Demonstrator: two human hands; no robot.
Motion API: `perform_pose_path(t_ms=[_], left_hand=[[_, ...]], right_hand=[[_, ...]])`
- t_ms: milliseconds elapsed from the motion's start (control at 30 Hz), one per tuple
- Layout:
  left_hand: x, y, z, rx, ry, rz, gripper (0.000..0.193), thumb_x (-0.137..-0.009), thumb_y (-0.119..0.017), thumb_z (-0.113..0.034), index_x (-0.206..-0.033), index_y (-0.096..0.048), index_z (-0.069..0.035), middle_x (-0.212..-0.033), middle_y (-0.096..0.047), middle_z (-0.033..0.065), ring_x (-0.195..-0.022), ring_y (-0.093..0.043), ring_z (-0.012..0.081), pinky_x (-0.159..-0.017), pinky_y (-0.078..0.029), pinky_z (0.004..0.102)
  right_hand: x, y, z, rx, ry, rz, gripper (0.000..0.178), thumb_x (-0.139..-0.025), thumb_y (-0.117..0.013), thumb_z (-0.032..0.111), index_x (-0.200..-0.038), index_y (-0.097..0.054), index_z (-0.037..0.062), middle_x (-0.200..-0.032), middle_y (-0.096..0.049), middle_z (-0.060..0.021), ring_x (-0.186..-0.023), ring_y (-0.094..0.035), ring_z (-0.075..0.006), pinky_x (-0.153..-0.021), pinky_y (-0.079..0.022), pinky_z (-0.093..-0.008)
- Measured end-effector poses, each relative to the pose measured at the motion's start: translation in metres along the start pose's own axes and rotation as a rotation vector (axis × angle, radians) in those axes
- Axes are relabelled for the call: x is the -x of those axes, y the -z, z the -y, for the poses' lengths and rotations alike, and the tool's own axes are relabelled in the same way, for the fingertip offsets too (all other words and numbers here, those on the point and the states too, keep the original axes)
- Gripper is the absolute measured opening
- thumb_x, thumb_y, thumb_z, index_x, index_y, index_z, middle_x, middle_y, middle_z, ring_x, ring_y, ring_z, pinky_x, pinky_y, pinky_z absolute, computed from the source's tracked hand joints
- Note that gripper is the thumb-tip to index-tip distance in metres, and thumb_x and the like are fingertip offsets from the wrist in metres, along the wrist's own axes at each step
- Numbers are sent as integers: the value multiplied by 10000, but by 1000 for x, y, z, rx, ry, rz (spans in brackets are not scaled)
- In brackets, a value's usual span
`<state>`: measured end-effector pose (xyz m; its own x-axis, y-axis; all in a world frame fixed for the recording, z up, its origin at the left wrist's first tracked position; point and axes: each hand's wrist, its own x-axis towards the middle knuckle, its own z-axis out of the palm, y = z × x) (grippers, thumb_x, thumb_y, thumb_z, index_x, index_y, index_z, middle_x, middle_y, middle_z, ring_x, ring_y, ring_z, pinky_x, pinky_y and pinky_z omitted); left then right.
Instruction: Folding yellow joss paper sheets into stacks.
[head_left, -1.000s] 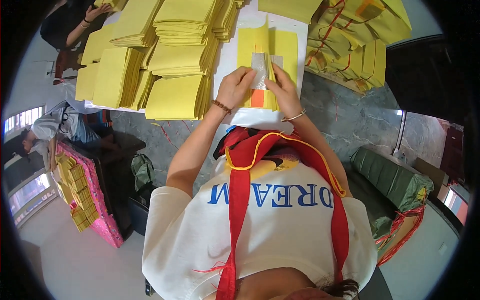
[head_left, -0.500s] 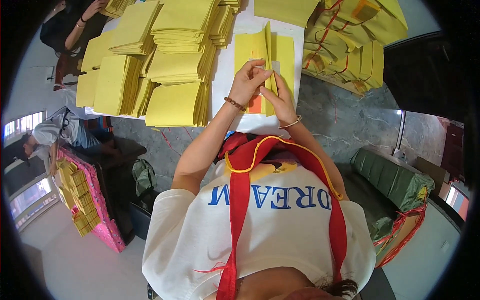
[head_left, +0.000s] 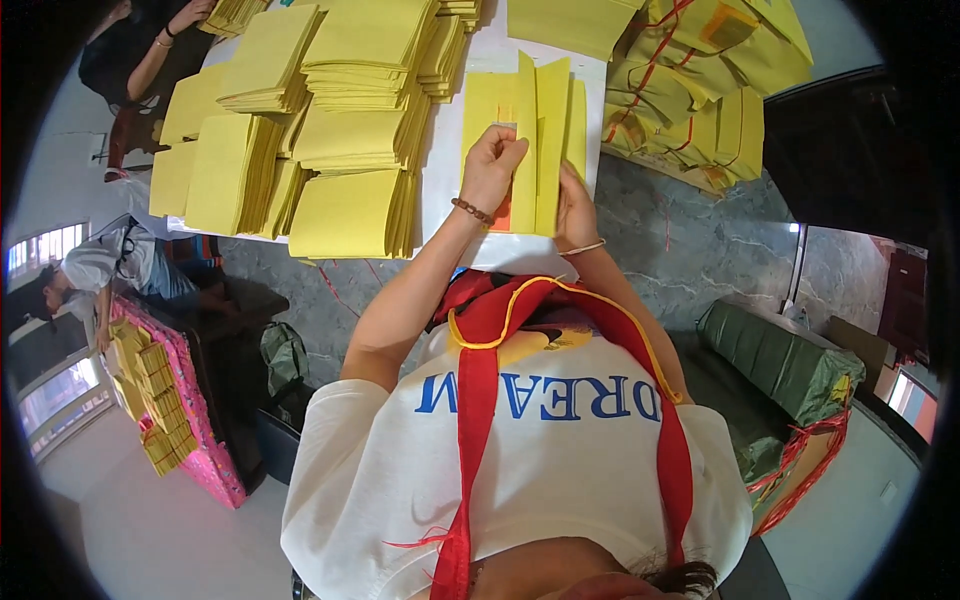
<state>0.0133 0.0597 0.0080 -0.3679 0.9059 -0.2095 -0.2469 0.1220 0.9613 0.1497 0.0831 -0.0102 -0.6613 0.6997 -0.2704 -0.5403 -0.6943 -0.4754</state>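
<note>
A folded yellow paper [head_left: 545, 130] stands partly raised over other yellow sheets on the white table, right in front of me. Between its raised panels a gap shows, and an orange patch [head_left: 501, 215] lies on the sheet beneath. My left hand [head_left: 493, 172] is closed, thumb and fingers pinching the left edge of the raised paper. At the right edge, my right hand [head_left: 576, 212] curls against the paper; its thumb and part of its fingers are hidden behind the panel.
Tall stacks of folded yellow paper [head_left: 355, 210] cover the table's left side. Tied yellow bundles [head_left: 690, 110] stand to the right, beyond the table edge. At far left, one person's hand [head_left: 190, 14] touches a stack; another person [head_left: 110, 265] is by a pink-covered table [head_left: 215, 450].
The raised paper has spread from a narrow upright ridge into two wider panels. My hands have moved apart; my right hand has shifted right and slightly down.
</note>
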Motion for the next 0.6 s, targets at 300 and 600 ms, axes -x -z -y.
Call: perform_pose_path(t_ms=[300, 600], left_hand=[[-2, -14, -3, -131, -246, -100, 331, -799, -582, -164, -1088, -526, -11, -680, -547, 31, -616, -500, 90, -564, -423, 235], [-5, -13, 5, -165, -180, -15, 364, -770, -643, -234, -1058, -568, -23, -595, -411, -42, -538, -349, 45, -467, -298, 206]], right_hand=[[-7, -3, -9, 454, 216, -52, 443, -867, -490, 112, -1268, -346, -9, -1223, -428, -95, -1116, -414, -161, -938, -329, -270], [-4, -3, -5, 384, 184, -62, 450, -868, -495, 159, -1266, -354, 4, -1190, -451, -62, -1080, -427, -130, -912, -333, -253]])
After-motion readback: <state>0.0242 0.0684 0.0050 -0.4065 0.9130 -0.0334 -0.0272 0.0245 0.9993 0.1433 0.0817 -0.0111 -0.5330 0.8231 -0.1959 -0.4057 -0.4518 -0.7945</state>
